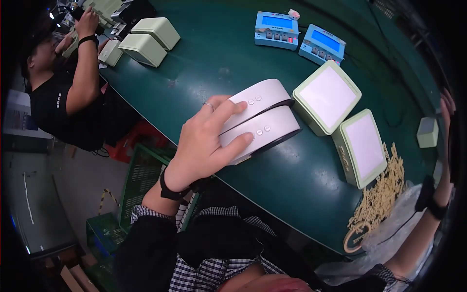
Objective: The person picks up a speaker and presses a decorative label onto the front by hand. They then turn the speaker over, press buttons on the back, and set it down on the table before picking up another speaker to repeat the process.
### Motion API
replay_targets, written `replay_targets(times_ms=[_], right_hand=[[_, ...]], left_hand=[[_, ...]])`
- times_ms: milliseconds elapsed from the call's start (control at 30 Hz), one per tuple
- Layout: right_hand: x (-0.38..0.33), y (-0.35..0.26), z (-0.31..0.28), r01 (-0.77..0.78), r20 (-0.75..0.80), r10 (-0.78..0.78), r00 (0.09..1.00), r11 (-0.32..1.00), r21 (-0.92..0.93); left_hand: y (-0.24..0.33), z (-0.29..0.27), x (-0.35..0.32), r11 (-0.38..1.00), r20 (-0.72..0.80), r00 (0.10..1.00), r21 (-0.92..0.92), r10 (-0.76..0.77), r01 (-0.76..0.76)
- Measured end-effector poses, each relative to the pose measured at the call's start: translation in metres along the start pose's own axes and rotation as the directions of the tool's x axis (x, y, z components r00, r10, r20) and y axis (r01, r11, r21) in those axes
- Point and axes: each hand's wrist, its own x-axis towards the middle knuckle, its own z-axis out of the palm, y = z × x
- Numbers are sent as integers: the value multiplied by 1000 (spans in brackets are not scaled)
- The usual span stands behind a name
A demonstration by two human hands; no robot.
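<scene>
Two white, round-ended devices with small round buttons on their sides, an upper one (266,95) and a lower one (277,127), are side by side above the table's near edge. My left hand (206,134) grips both, with fingers across the upper one and the thumb on the lower one. Dark bases show along their right undersides. Far out at the right rim is my right hand (446,104), partly cut off, its visible fingers stretched out. Nearest to it is a small pale green box (427,132).
Two pale green boxes with white faces, one (328,97) behind the other (362,148), stand right of the devices. Beyond are two blue meters (276,36) with screens. Beige strips (377,194) and clear plastic (389,233) lie right. A co-worker (68,92) sits left, near green crates (141,185).
</scene>
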Motion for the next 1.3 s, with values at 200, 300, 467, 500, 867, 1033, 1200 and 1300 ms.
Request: replay_targets(times_ms=[200, 300, 467, 500, 867, 1033, 1200, 1300], right_hand=[[-141, -219, 37, 297, 595, -459, 660, 887, 355], [-185, -241, 67, 251, 623, -451, 638, 888, 386], [-224, -265, 127, 125, 400, -270, 876, 928, 352], [-228, -268, 134, 149, 398, -301, 867, 917, 369], [-236, -262, 173, 80, 256, -157, 954, 954, 287], [-240, -276, 168, 22, 172, -83, 982, 944, 330], [-228, -277, 157, -117, 289, 51, 956, 969, 216], [-231, -269, 145, -34, 245, -16, 969, 980, 198]], left_hand=[[-12, -2, -11, 997, -37, 998, 41, -59, 61], [-5, -1, -6, 998, -22, 998, 18, -64, 64], [-4, -4, -9, 997, -21, 998, 42, -66, 67], [-4, -6, -11, 995, -48, 995, 51, -82, 84], [-62, -27, 30, 999, 199, 980, -12, -28, 32], [-98, -16, 45, 968, 181, 951, 25, -252, 251], [-99, -24, 57, 976, 256, 959, 207, -121, 67], [-113, -61, 92, 875, -201, 972, 441, -119, 198]])
